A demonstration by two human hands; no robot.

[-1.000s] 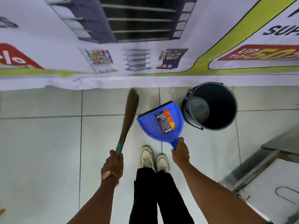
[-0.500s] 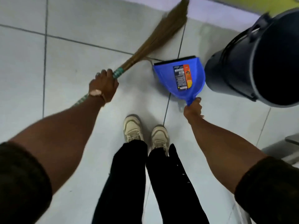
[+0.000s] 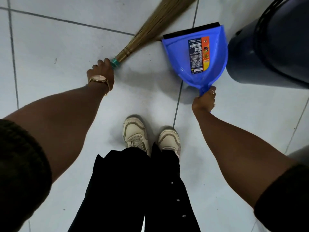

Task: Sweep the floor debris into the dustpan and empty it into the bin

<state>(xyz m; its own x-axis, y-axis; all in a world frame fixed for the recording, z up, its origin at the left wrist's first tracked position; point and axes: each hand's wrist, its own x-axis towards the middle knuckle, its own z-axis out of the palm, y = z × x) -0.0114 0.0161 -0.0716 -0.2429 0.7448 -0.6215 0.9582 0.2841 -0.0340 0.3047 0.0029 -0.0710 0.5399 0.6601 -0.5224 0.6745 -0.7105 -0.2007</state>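
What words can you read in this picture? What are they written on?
"Gala", on the yellow end of the sticker inside the blue plastic dustpan.
"DUST", on the orange strip of the same sticker; the word after it is too blurred to be sure of.
The small white print and the barcode on the sticker's dark part: too small to read.
The gold wristwatch: no readable markings.
The dark round bin and straw broom: no writing visible.

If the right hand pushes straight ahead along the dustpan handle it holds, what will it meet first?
The right hand points up-frame along the blue dustpan. Past the pan's black lip lies bare tiled floor. The dark bin stands just right of that line, probably missed, though depth is unclear.
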